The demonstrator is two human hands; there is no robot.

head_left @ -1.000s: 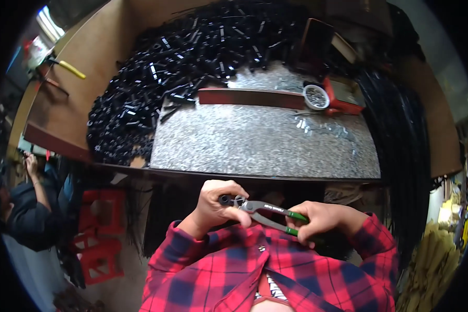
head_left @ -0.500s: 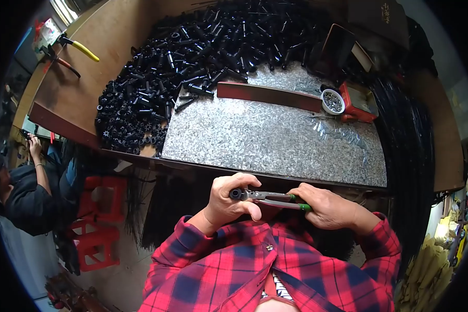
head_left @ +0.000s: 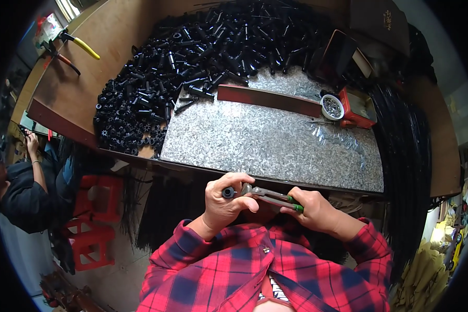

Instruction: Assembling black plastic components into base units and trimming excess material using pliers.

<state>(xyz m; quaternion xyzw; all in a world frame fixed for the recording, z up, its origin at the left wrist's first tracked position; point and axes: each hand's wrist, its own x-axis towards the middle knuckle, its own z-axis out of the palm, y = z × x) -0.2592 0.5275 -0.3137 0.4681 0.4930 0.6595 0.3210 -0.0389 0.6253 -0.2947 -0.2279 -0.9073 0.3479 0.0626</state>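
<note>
Just in front of the table edge, my left hand (head_left: 224, 203) is closed round a small black tube-shaped part (head_left: 228, 193), its round hollow end showing between thumb and forefinger. My right hand (head_left: 315, 212) grips the green handles of a pair of pliers (head_left: 268, 196). The metal jaws of the pliers lie beside the black part, close to my left fingertips; whether they bite on it I cannot tell. Beyond my hands, a large pile of black tubular parts (head_left: 208, 47) covers the back and left of the table.
A speckled stone slab (head_left: 234, 135) bears a dark red strip (head_left: 268, 100), a white cup of small metal pieces (head_left: 332, 106) and a red box (head_left: 357, 107). Long black strands (head_left: 403, 140) hang at right. Pliers with yellow grips (head_left: 86, 48) hang at left; red stools (head_left: 91, 244) and another person (head_left: 26, 187) are there too.
Both hands have shifted slightly left with the black part and the pliers. The plier handles have come closer together, and the jaws have turned against the part.
</note>
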